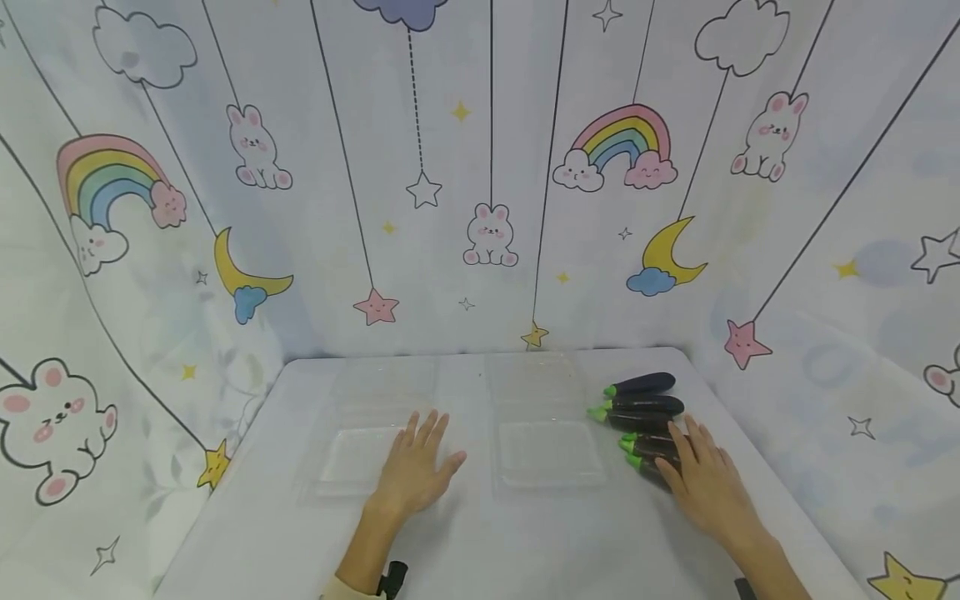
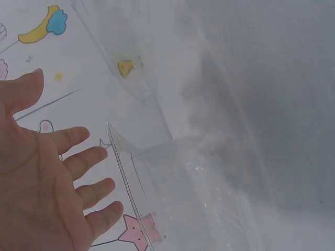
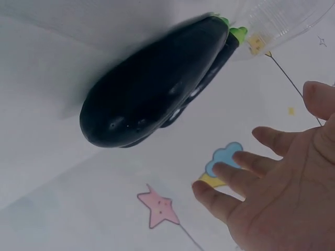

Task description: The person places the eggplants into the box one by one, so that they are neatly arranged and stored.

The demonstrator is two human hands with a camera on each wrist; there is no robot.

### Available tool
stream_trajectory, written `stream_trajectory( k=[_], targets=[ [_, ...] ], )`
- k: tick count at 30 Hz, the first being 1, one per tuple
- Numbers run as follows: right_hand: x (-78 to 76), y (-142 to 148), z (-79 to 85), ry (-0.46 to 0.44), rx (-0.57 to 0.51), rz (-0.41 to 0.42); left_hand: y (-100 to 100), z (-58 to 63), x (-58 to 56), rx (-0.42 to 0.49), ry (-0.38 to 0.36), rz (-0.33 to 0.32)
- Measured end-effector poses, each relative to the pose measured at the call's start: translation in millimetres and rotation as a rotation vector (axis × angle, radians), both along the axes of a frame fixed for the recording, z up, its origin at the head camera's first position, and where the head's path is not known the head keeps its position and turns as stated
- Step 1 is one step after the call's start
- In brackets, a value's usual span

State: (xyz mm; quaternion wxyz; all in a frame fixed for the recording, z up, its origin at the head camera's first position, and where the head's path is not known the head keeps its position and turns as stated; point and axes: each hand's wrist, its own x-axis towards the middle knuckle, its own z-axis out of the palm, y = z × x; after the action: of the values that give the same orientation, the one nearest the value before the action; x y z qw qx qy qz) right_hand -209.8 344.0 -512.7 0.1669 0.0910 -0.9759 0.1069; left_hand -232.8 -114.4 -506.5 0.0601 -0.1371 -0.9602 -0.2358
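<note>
My left hand hovers with fingers spread at the right side of the left clear plastic box, overlapping its edge in the head view. In the left wrist view that palm holds nothing, and the box's clear wall stands beside the fingertips. Several dark eggplants with green stem ends lie at the right of the table. Over the nearer ones, my right hand has its fingers extended and hides their right ends. From the right wrist, a glossy eggplant shows apart from the empty right hand.
A second clear plastic box sits between the left box and the eggplants. Behind each box lies a clear flap, one left and one right. Printed cloth walls the white table at the back and sides.
</note>
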Motion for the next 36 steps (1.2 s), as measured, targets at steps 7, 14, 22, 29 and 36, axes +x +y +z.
stream_trajectory(
  k=[7, 14, 22, 29, 36],
  targets=[
    [4.3, 3, -1.4, 0.005, -0.008, -0.015, 15, -3.3, -3.2, 0.037, -0.031, -0.037],
    [6.0, 8, -5.5, 0.066, -0.006, -0.006, 24, -6.3, -4.2, 0.101, -0.027, -0.082],
    [9.2, 9, -3.5, -0.027, 0.005, -0.059, 32, -11.2, -9.0, 0.139, -0.043, -0.082],
    [13.7, 8, -3.6, -0.045, -0.018, -0.095, 42, -17.3, -15.8, 0.218, -0.114, -0.071],
    [17.8, 8, -1.9, -0.086, -0.041, -0.140, 50, -19.3, -19.8, 0.302, -0.145, -0.058]
  ],
)
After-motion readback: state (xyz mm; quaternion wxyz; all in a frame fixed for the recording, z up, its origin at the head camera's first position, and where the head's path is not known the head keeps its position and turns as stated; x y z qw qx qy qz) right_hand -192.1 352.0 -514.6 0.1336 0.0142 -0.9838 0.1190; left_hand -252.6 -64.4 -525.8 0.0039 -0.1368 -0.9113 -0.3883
